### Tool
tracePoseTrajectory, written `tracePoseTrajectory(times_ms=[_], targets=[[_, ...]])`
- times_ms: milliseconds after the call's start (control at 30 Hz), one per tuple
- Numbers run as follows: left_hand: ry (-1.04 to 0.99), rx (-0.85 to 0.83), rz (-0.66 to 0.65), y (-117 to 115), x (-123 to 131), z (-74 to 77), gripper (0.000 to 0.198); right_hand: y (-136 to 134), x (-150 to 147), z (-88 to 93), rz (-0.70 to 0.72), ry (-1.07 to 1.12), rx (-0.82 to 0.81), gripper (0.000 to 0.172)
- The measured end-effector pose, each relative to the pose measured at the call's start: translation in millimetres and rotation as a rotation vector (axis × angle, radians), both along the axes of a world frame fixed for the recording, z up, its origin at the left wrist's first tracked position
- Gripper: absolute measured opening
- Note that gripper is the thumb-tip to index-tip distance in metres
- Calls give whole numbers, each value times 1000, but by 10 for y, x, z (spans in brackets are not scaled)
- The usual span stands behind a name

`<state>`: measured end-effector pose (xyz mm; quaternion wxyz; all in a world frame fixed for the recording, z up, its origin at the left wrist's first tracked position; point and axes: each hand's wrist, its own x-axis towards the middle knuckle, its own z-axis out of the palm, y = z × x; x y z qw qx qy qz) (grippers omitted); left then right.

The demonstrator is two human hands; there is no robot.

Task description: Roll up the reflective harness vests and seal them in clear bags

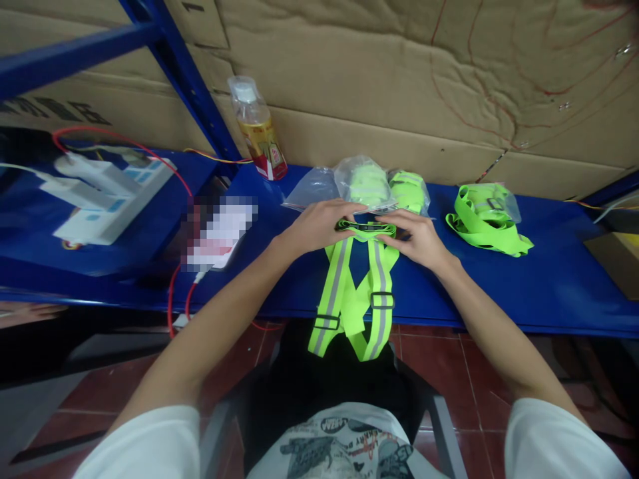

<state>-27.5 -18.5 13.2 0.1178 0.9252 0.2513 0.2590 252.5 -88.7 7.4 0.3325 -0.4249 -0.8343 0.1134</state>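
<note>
Two hands hold a folded green harness at the table's middle

At the far left, a white power strip [112,206] with chargers plugged in lies on the blue table [554,286]. Right of it is a phone [219,236], mostly blurred out, with a red cable [190,299] at its near end. A bottle [259,136] with a yellow and red label stands farther back, near the cardboard wall [349,86].

Next comes the left hand [319,226], its thumb and fingers closed on the left side of the harness's [332,286] folded top. The harness's grey-striped straps, with black buckles [383,301], hang over the table's front edge. Just behind lie a clear bag [313,189] and two bagged green bundles [369,185]. The right hand [419,236] pinches the fold's right side. Farther right sits a loose bundle of green straps [486,223], then a cardboard box [614,263] at the edge.
</note>
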Motion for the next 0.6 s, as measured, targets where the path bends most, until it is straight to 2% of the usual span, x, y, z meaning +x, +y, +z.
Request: tracePoseTrajectory(times_ms=[133,300,433,600], targets=[[143,125,29,5,-28,11,19,10,14,-28,46,-48,38,21],[149,102,16,-6,-51,41,18,6,18,-19,58,-31,18,14],[136,42,-23,-3,-38,38,22,17,32,-4,27,22,-39,24],[47,2,-60,10,-15,-7,20,2,62,67,-38,-25,-42,33]])
